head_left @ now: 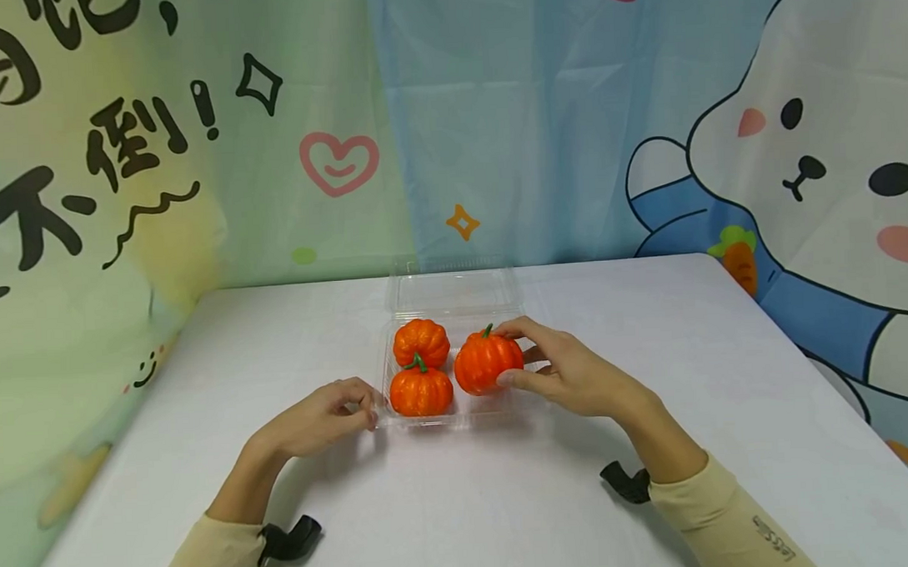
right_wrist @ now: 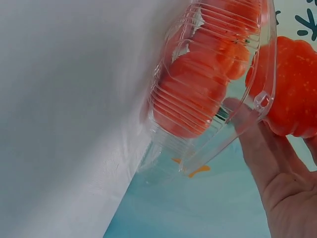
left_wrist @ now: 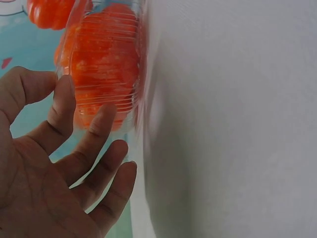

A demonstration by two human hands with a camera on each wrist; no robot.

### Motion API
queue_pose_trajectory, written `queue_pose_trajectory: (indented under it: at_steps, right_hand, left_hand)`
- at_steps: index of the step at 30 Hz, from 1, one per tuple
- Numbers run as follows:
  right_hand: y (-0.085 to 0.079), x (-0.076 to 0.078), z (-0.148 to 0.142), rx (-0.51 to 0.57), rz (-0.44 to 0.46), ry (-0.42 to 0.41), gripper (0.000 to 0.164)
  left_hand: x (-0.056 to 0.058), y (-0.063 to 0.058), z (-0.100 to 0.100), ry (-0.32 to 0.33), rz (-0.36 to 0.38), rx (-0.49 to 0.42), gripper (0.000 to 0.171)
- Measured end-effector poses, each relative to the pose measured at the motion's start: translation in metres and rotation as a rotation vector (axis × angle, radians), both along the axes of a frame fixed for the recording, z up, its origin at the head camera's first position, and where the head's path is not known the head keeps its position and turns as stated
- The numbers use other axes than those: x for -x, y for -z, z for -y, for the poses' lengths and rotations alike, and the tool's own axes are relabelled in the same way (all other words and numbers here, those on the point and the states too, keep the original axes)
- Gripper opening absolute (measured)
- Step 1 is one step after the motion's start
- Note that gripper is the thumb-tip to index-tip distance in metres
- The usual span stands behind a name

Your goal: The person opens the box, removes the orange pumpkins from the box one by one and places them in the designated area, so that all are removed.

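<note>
A clear plastic clamshell box [head_left: 477, 417] stands on the table in the head view, its lid [head_left: 454, 292] folded back. Two small orange toy pumpkins, a rear one [head_left: 422, 341] and a front one [head_left: 422, 391], sit in its left half. My left hand [head_left: 327, 417] pinches the box's left rim between thumb and index finger, the other fingers loosely spread by the wall in the left wrist view. Over the right half, my right hand [head_left: 569, 367] grips a third pumpkin [head_left: 487, 362] from its right side. In the right wrist view this pumpkin [right_wrist: 290, 89] shows above rim height.
The white table [head_left: 462, 508] extends around the box. Behind it hangs a printed curtain [head_left: 462, 91] with a cartoon bear. Black straps [head_left: 290, 539] show at both sleeve cuffs.
</note>
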State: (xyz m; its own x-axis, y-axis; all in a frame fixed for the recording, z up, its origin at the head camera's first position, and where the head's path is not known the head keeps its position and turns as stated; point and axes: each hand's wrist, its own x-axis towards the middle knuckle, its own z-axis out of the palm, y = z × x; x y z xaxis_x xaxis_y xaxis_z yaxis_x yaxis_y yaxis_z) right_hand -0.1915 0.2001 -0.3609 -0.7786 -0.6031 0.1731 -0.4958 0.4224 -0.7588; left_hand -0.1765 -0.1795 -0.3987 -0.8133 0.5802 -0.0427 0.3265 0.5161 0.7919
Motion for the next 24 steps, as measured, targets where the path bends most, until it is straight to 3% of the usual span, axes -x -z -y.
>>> queue_pose_trajectory:
  at_steps: [7, 18, 24]
  right_hand:
    - [0.003, -0.001, -0.003, 0.070, 0.030, 0.004, 0.057]
    - [0.001, 0.004, -0.012, 0.075, -0.046, 0.047, 0.077]
    - [0.000, 0.003, -0.017, 0.065, -0.073, 0.048, 0.074]
  left_hand:
    - [0.001, -0.002, 0.000, 0.003, 0.002, 0.018, 0.016]
    - [0.002, -0.002, -0.001, 0.005, 0.017, 0.017, 0.019]
    - [0.002, -0.001, 0.000, 0.006, 0.018, 0.011, 0.018]
